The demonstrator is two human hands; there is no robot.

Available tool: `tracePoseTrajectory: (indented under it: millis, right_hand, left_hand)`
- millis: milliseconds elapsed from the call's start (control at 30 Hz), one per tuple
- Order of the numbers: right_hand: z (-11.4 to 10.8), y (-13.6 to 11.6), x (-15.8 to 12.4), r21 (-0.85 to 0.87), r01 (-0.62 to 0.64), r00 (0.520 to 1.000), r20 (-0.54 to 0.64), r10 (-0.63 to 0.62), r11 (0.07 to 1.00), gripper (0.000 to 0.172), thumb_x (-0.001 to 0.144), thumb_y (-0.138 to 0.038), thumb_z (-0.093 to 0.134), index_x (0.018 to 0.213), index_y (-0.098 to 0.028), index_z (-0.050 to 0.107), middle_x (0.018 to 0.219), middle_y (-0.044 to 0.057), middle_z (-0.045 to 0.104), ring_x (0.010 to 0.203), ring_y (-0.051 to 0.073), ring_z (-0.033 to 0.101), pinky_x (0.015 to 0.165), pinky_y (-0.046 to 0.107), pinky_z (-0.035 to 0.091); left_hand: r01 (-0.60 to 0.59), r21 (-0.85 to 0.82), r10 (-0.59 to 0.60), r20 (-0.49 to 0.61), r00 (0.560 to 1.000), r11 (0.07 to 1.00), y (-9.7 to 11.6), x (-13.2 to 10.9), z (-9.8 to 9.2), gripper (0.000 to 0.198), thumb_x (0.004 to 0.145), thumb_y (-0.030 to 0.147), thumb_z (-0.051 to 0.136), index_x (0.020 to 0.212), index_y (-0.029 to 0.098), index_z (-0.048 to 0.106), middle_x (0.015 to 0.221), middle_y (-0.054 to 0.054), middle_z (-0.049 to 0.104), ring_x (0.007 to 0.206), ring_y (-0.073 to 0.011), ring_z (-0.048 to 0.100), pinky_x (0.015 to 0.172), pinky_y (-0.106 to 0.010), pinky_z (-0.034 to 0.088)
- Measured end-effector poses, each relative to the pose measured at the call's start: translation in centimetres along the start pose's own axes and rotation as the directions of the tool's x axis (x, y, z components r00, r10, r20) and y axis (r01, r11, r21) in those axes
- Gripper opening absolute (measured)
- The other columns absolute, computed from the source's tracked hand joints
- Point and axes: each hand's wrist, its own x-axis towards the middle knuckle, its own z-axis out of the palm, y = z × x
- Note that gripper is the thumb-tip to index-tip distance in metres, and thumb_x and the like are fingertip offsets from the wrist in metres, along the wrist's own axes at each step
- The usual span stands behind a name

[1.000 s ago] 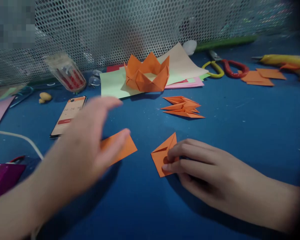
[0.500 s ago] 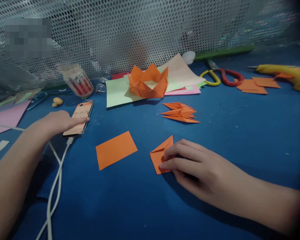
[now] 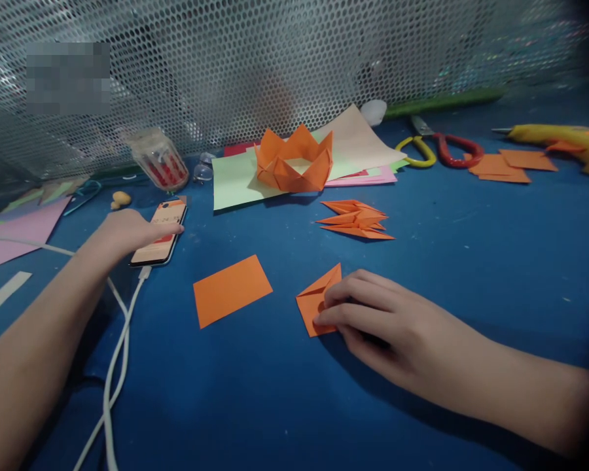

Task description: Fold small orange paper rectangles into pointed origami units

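My right hand (image 3: 397, 327) is closed on a small folded piece of orange paper (image 3: 317, 304), its fingertips pressing the piece's right side against the blue table. One corner of that piece is folded over into a slanted flap. At the left, my left hand (image 3: 127, 230) lies at a phone (image 3: 165, 245), one digit stretched across the lit screen; its other fingers are hidden. Between the hands lies a flat orange paper rectangle (image 3: 233, 291). Beyond my right hand, several pointed folded orange pieces (image 3: 356, 220) rest together.
An orange paper ring with points (image 3: 294, 160) sits on coloured sheets (image 3: 235, 183) at the back. Scissors (image 3: 456, 150), orange paper squares (image 3: 500, 168) and a yellow glue gun (image 3: 559, 137) lie right. A clear jar (image 3: 160, 160) leans back left; a white cable (image 3: 115, 366) runs to the phone.
The whole view has shifted slightly, so things at the left appear further right. Part of the phone's screen now shows red. My right hand keeps the same hold on the folded paper.
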Motion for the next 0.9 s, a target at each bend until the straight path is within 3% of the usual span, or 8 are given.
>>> tracePoseTrajectory:
  millis: [133, 300, 400, 500, 567, 667, 767, 900]
  right_hand:
    - [-0.3, 0.0, 0.2, 0.0, 0.012, 0.998, 0.068, -0.012, 1.0, 0.033, 0.112, -0.006, 0.051, 0.112, -0.022, 0.081, 0.105, 0.01, 0.083, 0.094, 0.021, 0.078, 0.084, 0.035, 0.068]
    - [-1.1, -0.1, 0.5, 0.039, -0.019, 0.993, 0.113, 0.014, 0.999, 0.022, 0.11, -0.015, 0.061, 0.114, -0.023, 0.082, 0.107, 0.01, 0.082, 0.096, 0.022, 0.08, 0.085, 0.038, 0.067]
    - [-1.5, 0.2, 0.7, 0.067, -0.038, 0.99, 0.14, 0.028, 0.997, 0.025, 0.109, -0.014, 0.062, 0.114, -0.025, 0.084, 0.108, 0.01, 0.082, 0.102, 0.024, 0.081, 0.09, 0.042, 0.067]
    - [-1.8, 1.0, 0.9, 0.139, -0.014, 0.987, 0.158, -0.008, 0.99, 0.028, 0.111, -0.01, 0.061, 0.117, -0.023, 0.085, 0.111, 0.01, 0.082, 0.106, 0.02, 0.082, 0.091, 0.034, 0.068]
    - [-1.9, 1.5, 1.1, 0.165, 0.003, 0.985, 0.167, -0.031, 0.986, 0.024, 0.113, -0.01, 0.063, 0.115, -0.021, 0.084, 0.111, 0.01, 0.083, 0.105, 0.018, 0.082, 0.09, 0.028, 0.068]
    - [-1.9, 2.1, 1.4, 0.142, 0.064, 0.988, 0.133, -0.083, 0.988, 0.021, 0.117, -0.015, 0.063, 0.108, -0.019, 0.081, 0.106, 0.008, 0.085, 0.1, 0.016, 0.083, 0.089, 0.026, 0.068]
    - [-2.0, 2.2, 1.6, 0.013, 0.23, 0.967, 0.112, -0.23, 0.973, 0.034, 0.124, -0.02, 0.051, 0.105, -0.018, 0.079, 0.102, 0.006, 0.087, 0.097, 0.016, 0.083, 0.094, 0.026, 0.067]
    - [-2.2, 2.0, 1.3, -0.216, 0.374, 0.926, 0.148, -0.349, 0.902, 0.051, 0.125, -0.012, 0.034, 0.102, -0.018, 0.079, 0.101, 0.008, 0.087, 0.092, 0.018, 0.081, 0.086, 0.03, 0.065]
  left_hand:
    - [0.32, 0.11, -0.315, -0.059, 0.947, 0.941, 3.0, 0.5, -1.1, 0.037, 0.115, 0.05, 0.078, 0.123, 0.014, 0.078, 0.121, -0.005, 0.079, 0.105, -0.0298, 0.081, 0.09, -0.044, 0.07]
    - [0.418, 0.136, -0.374, -0.264, 0.889, 0.898, 10.9, 2.2, -1.5, 0.046, 0.11, 0.046, 0.084, 0.146, 0.019, 0.072, 0.154, -0.012, 0.07, 0.136, -0.0394, 0.072, 0.113, -0.061, 0.063]
    - [0.277, 0.103, -0.231, -0.326, 0.917, 0.955, 16.5, 2.6, -1.2, 0.046, 0.111, 0.033, 0.072, 0.148, 0.005, 0.07, 0.16, -0.029, 0.064, 0.152, -0.0513, 0.06, 0.129, -0.074, 0.048]
    - [-0.018, 0.009, 0.02, -0.284, 0.959, 1.0, 21.8, 1.8, -0.3, 0.027, 0.112, 0.028, 0.06, 0.115, 0.015, 0.083, 0.133, -0.018, 0.082, 0.126, -0.0363, 0.08, 0.118, -0.056, 0.063]
    - [-0.229, -0.064, 0.208, -0.244, 0.947, 0.971, 25.0, 0.7, 0.4, 0.033, 0.116, 0.025, 0.052, 0.117, 0.021, 0.084, 0.123, -0.009, 0.086, 0.119, -0.0253, 0.084, 0.111, -0.04, 0.068]
    - [-0.419, -0.118, 0.391, -0.201, 0.898, 0.9, 28.9, -0.8, 1.4, 0.033, 0.118, 0.013, 0.052, 0.125, 0.013, 0.084, 0.126, -0.01, 0.089, 0.125, -0.0204, 0.084, 0.118, -0.028, 0.063]
    - [-0.482, -0.085, 0.447, -0.262, 0.855, 0.872, 30.6, -1.6, 2.2, 0.032, 0.121, 0.015, 0.052, 0.124, 0.005, 0.083, 0.125, -0.016, 0.089, 0.119, -0.024, 0.087, 0.117, -0.032, 0.065]
    - [-0.456, -0.072, 0.43, -0.229, 0.873, 0.887, 30.0, -2.1, 2.8, 0.036, 0.123, 0.015, 0.046, 0.131, 0.007, 0.08, 0.132, -0.016, 0.088, 0.126, -0.0263, 0.085, 0.12, -0.037, 0.065]
